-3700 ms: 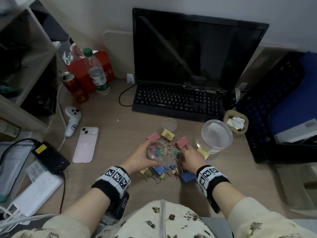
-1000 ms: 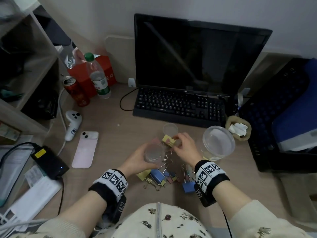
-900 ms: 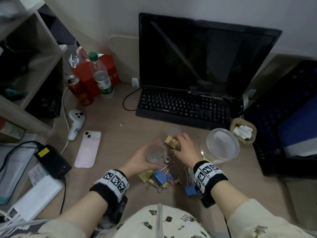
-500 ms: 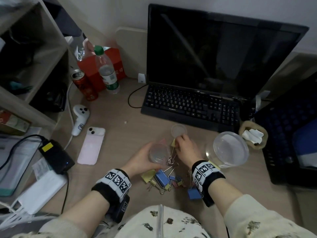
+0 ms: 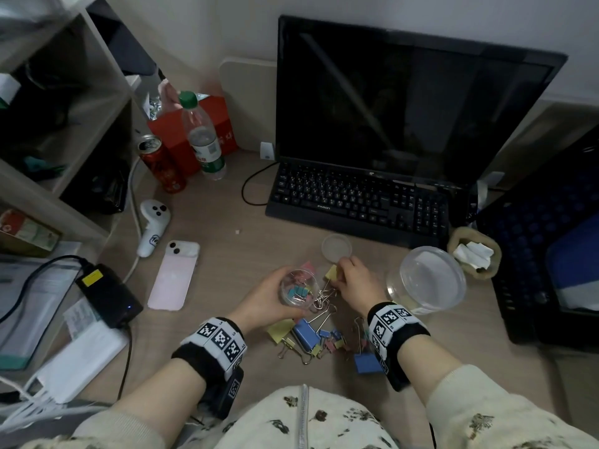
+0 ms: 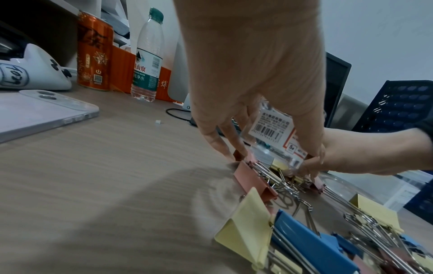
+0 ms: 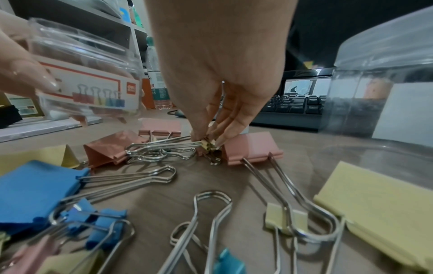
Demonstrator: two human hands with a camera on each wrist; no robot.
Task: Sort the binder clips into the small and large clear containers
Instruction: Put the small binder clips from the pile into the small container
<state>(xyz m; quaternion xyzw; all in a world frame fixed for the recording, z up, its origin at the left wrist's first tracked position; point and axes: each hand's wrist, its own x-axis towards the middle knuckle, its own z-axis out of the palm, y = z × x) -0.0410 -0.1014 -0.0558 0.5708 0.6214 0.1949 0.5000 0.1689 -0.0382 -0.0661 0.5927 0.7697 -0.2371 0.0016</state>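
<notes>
My left hand grips the small clear container, tilted just above the desk, with several small clips inside. Its printed label shows in the left wrist view, container, and in the right wrist view, container. My right hand pinches a small yellow clip on the desk between two large pink clips. The large clear container stands to its right. A mixed pile of blue, yellow and pink clips lies in front of both hands.
A small round lid lies near the keyboard, below a dark monitor. A pink phone, a white controller, a red can and a water bottle are on the left. A blue crate stands at the right.
My right hand left the near pile, reached to the far clips beside the lid and now pinches a small yellow clip. My left hand kept the small container and tilted it.
</notes>
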